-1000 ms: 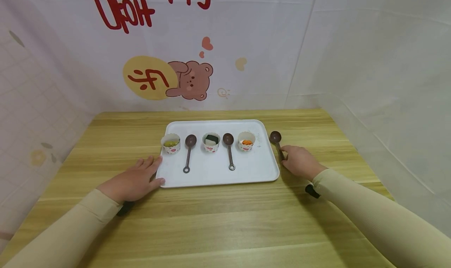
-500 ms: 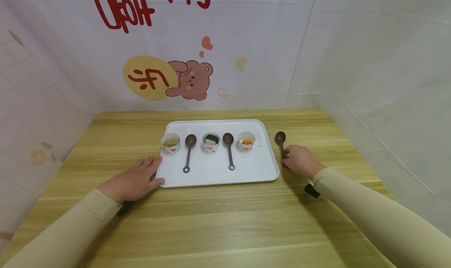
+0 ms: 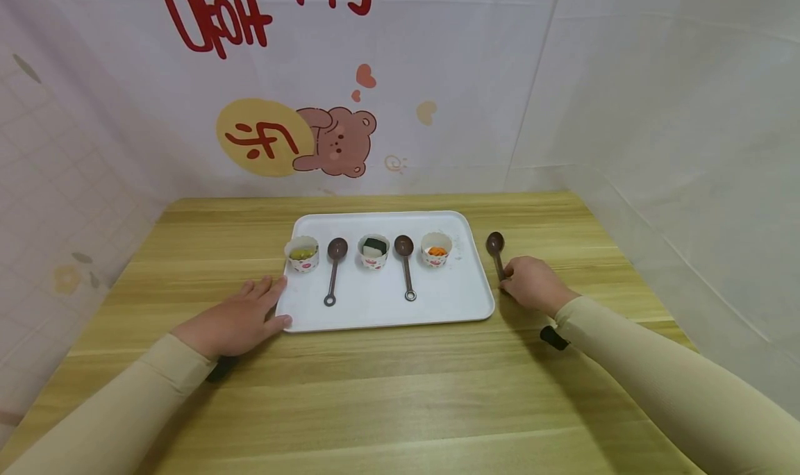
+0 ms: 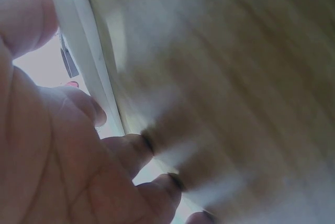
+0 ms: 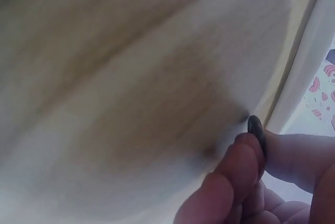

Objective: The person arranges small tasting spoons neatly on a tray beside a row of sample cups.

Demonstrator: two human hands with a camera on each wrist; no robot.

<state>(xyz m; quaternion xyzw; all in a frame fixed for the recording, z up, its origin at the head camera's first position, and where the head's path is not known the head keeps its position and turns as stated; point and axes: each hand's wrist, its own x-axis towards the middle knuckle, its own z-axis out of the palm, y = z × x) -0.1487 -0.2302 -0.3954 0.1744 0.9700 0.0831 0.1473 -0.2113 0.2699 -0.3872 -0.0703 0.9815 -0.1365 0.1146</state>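
Just right of the white tray (image 3: 450,301), my right hand (image 3: 533,284) pinches the handle of a brown measuring spoon (image 3: 495,244). Its bowl points away from me. In the right wrist view, the dark handle end (image 5: 255,127) sits between thumb and fingertips, close over the table. My left hand (image 3: 231,320) rests at the tray's left edge with fingers extended, thumb and index tip at the rim. In the left wrist view the fingertips (image 4: 133,150) reach along the tray rim (image 4: 94,41). Two more brown spoons, a left one (image 3: 337,250) and a right one (image 3: 404,247), lie on the tray.
Three patterned paper cups stand on the tray: one with green pieces (image 3: 303,255), one with dark green and white pieces (image 3: 374,251), one with orange pieces (image 3: 436,251). The wooden table (image 3: 387,392) is bounded by white printed sheeting (image 3: 469,79) behind and at both sides.
The spoon in my right hand has shifted slightly right, away from the tray's edge, and turned a little more upright in view. My left hand and the tray have stayed put.
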